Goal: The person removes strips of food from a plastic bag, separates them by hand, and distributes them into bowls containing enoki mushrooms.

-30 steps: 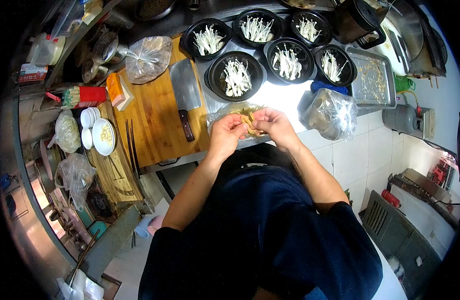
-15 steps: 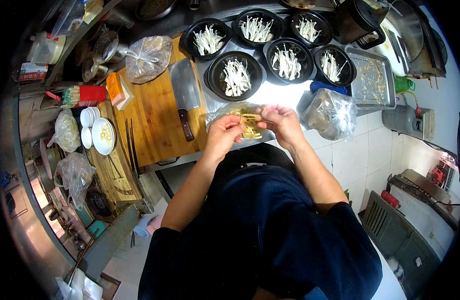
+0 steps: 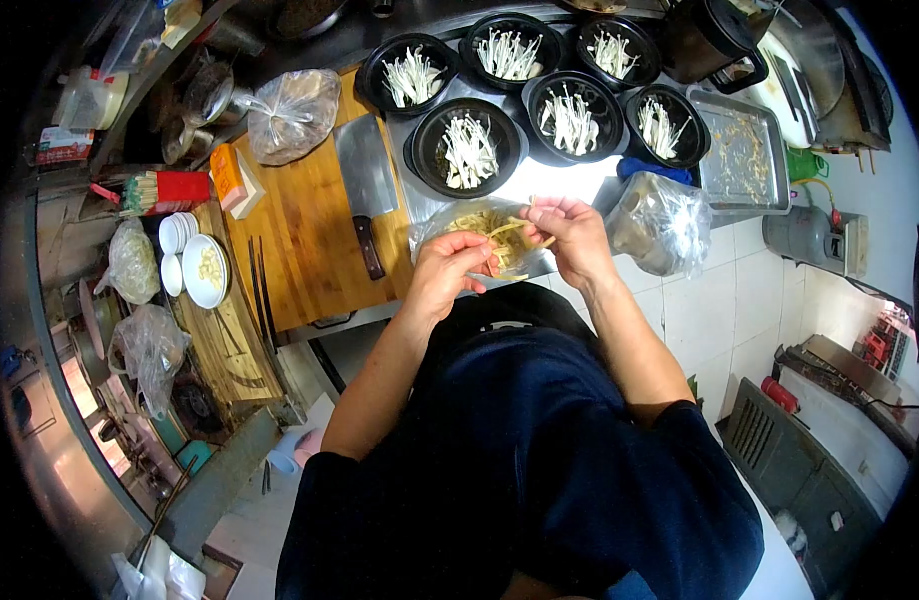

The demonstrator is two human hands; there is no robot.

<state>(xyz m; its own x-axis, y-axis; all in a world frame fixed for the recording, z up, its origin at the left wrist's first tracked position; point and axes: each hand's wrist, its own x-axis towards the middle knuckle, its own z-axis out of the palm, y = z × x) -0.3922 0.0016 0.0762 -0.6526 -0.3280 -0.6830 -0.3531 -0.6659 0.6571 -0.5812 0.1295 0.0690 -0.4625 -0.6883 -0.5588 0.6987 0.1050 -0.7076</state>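
Pale yellow strips [image 3: 506,229], which look like tofu skin, stretch between my two hands. My left hand [image 3: 445,268] pinches some of them with thumb and fingers. On the other side my right hand [image 3: 571,240] is closed on the ends of strips. Beneath both hands lies an open clear plastic bag [image 3: 426,228] with more strips inside, partly covered by my fingers. Just beyond the bag stands a black pot [image 3: 419,160] with white enoki mushrooms [image 3: 469,153] in it. Several similar pots, each with enoki, are grouped behind and to the right.
On the left, a cleaver [image 3: 365,180] lies on a wooden cutting board [image 3: 304,230] near a tied plastic bag [image 3: 294,115]. Chopsticks [image 3: 261,285] and white bowls [image 3: 207,290] are farther left. To the right are another plastic bag [image 3: 661,225] and a metal tray [image 3: 744,150].
My hands have drawn slightly apart and shifted, with strips still between them. More of the open bag and its strips shows behind my fingers. The pots appear slightly farther left.
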